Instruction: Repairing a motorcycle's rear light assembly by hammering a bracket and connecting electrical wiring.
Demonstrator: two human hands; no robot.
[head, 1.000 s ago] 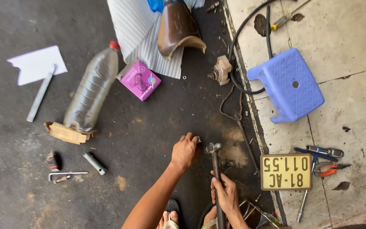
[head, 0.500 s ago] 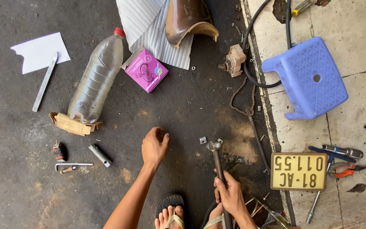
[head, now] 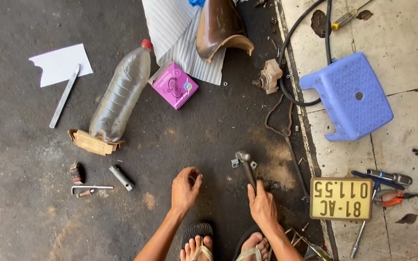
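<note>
My right hand [head: 263,207] grips the handle of a hammer [head: 246,166], whose metal head rests on the dark floor beside two small metal pieces [head: 243,164]. My left hand [head: 186,187] hovers low over the floor to the left of the hammer, fingers curled together; whether it pinches a small part is too small to tell. My feet in sandals [head: 197,241] show at the bottom edge.
A clear plastic bottle [head: 120,94] lies on a wood block [head: 92,142]. Nearby are a pink box [head: 174,85], white paper [head: 61,64], a metal bar [head: 65,95], a socket [head: 121,177], a blue stool [head: 348,95], a yellow plate [head: 340,198], pliers [head: 388,198] and a chain [head: 281,125].
My left hand drew back from beside the hammer head, moved left and closed its fingers. The hammer stayed in my right hand, and the view shifted slightly.
</note>
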